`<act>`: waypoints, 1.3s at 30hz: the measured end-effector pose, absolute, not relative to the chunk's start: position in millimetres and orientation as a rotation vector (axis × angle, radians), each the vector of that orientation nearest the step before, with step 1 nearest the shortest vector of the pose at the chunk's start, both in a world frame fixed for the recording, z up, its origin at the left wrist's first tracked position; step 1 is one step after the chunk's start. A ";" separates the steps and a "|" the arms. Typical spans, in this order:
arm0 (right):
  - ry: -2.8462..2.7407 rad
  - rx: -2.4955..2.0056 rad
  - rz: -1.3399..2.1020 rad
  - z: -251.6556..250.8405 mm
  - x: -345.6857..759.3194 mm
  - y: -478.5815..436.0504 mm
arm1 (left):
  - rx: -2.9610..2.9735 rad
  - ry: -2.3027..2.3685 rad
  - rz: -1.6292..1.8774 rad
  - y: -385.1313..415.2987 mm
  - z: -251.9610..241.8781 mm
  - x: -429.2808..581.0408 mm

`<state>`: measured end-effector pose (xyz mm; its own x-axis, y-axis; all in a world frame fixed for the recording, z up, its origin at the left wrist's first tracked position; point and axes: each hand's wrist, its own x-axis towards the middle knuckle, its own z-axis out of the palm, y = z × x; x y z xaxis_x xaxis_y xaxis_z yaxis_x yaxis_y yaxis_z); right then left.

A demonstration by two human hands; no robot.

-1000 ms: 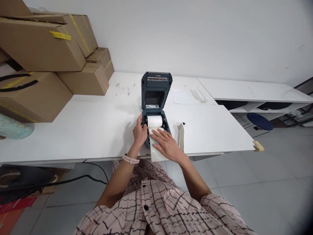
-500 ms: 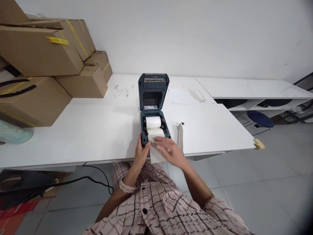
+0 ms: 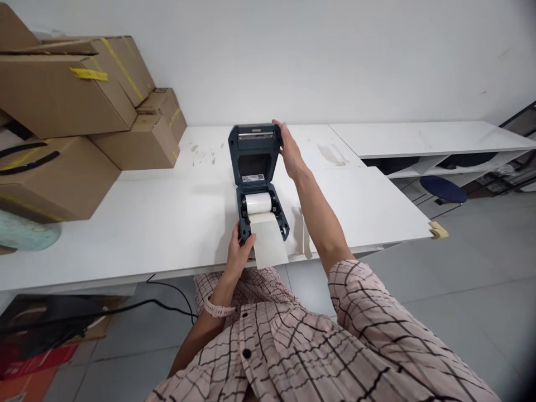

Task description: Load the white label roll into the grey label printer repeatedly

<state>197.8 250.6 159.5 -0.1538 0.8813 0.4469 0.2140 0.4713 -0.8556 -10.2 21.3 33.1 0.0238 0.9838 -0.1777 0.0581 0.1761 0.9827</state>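
A dark label printer [image 3: 242, 201] sits on the white table with its lid [image 3: 254, 146] raised. Inside lies a white label roll [image 3: 258, 203], and its paper strip [image 3: 270, 241] runs out over the front and past the table edge. My left hand [image 3: 239, 251] grips the printer's front left corner, thumb beside the strip. At the top right corner of the lid, my right hand [image 3: 288, 148] has its fingers around the edge. A curled piece of paper [image 3: 305, 234] lies right of the printer, partly behind my right forearm.
Cardboard boxes [image 3: 96, 100] are stacked on the table's left, with a pale green wrapped object [image 3: 29, 230] in front. A blue stool [image 3: 443, 190] stands to the right. Black cables [image 3: 138, 304] hang below the table [image 3: 167, 245]. A tape roll [image 3: 438, 229] is at its right corner.
My right hand has left the paper strip and moved up and away to the lid, taking hold of its right edge. My left hand stays at the printer's front corner.
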 end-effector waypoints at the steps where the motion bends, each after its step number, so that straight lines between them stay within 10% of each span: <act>1: -1.603 -0.955 0.766 157.5 196.7 230.1 | 1.116 1.302 1.024 18.7 33.0 -12.3; 10: -1.241 -1.089 0.966 84.8 189.8 52.9 | 1.059 1.236 1.185 24.1 47.6 -26.5; 18: -0.839 -1.196 1.475 51.3 186.7 40.1 | 0.953 1.181 1.123 39.5 49.2 -3.2; 39: -0.927 -1.265 1.332 36.3 185.6 36.5 | 1.130 1.539 1.420 -10.7 19.0 3.0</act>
<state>185.6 36.5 36.3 0.0866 0.9788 -0.1858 -0.1656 -0.1698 -0.9715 3.0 -10.7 19.0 -0.3346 0.9414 0.0418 0.1178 -0.0022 0.9930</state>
